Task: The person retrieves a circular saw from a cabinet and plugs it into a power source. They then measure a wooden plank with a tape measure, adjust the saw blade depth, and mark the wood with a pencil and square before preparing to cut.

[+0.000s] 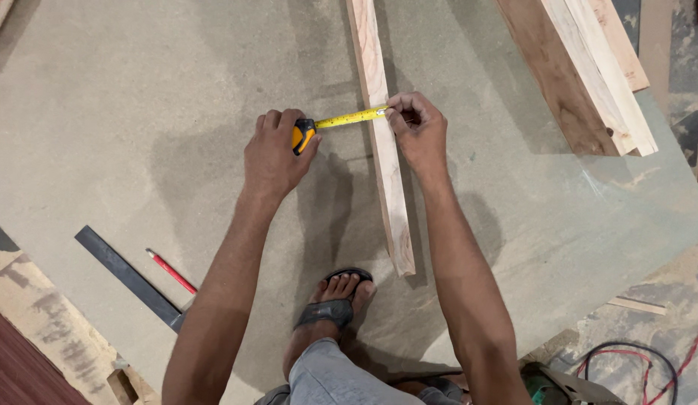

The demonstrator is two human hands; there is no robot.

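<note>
Narrow wood strip (384, 142) lies flat on the grey board floor (139, 112), running away from the person w/ near end by the sandalled foot (335, 296). Yellow tape blade (350, 117) is stretched across the strip's width, prob. to read it. Left hand (274, 154) is curled tight round the tape measure case (303, 136), just left of strip. Right hand (418, 127) pinches blade tip vs strip's far edge, fingers closed. Red pencil (171, 271) & dark steel ruler (127, 276) lie well apart, lower left; stacked planks (581, 71) upper right.
</note>
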